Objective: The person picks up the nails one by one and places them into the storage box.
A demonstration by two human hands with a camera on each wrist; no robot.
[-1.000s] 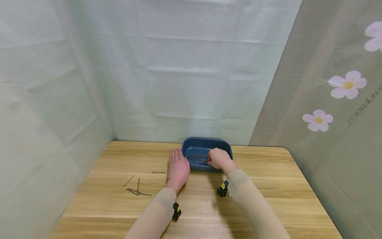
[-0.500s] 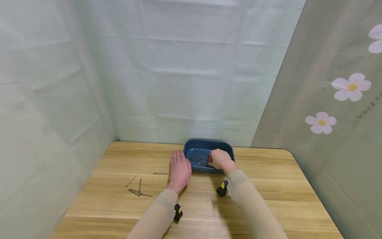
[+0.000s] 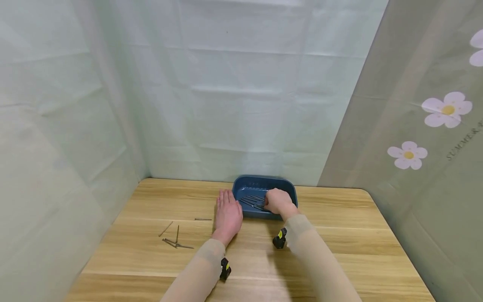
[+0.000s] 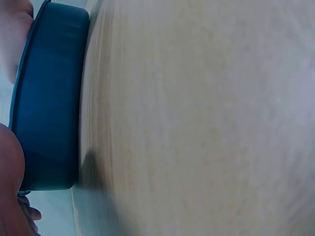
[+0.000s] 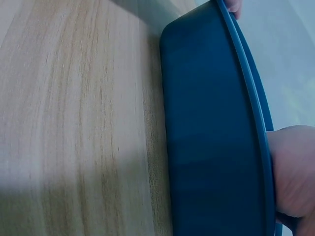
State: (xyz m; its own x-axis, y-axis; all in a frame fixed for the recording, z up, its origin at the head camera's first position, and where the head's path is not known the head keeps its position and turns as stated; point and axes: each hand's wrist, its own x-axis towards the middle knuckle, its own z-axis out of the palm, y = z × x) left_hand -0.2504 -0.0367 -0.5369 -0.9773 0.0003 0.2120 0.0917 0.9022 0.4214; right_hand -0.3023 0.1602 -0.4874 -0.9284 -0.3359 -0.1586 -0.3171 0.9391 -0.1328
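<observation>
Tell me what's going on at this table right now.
A person's right hand reaches into a blue rectangular tray, fingers curled beside the metal nails inside; whether it grips one is hidden. The left hand is at the tray's left end. A few loose nails lie on the wooden table, left of that hand, some crossing each other.

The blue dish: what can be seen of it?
The blue dish is oblong and round-cornered, with a thin rim and glossy inside, material unclear. It stands upright near the far edge of the wooden table. Nails lie inside, the right hand reaches in, and the left hand seems to touch its left end.
</observation>
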